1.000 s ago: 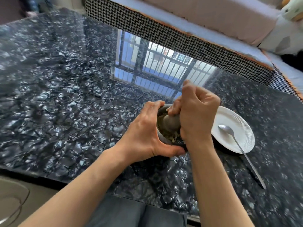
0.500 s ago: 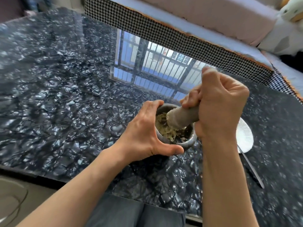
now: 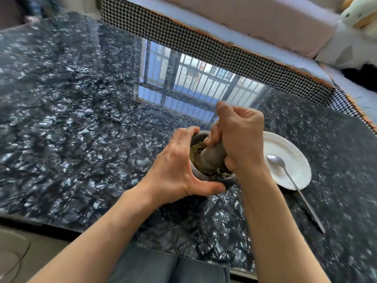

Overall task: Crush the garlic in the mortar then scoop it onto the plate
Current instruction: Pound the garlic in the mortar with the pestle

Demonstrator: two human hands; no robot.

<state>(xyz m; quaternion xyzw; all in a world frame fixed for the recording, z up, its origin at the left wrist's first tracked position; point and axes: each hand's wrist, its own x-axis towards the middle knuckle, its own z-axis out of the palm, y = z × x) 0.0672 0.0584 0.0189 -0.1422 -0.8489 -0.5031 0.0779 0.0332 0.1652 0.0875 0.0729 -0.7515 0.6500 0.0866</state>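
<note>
A small grey stone mortar [image 3: 229,181] stands on the dark marbled table [image 3: 71,129], with yellowish crushed garlic [image 3: 196,151] inside. My left hand [image 3: 177,170] grips the mortar's left side, thumb along its near wall. My right hand [image 3: 238,137] grips the grey pestle [image 3: 213,157], whose head is pressed down into the garlic. Just right of the mortar lies a white paper plate [image 3: 295,160]. A metal spoon [image 3: 293,182] rests with its bowl on the plate and its handle running toward the near right.
A houndstooth-edged sofa [image 3: 204,43] with a pink cushion runs along the table's far side. A window reflection shines on the tabletop behind the mortar. My dark trousers show below the table's near edge.
My right hand lifted the pestle out of the mortar half a second ago and has now driven it back down into the garlic. My left hand kept its hold.
</note>
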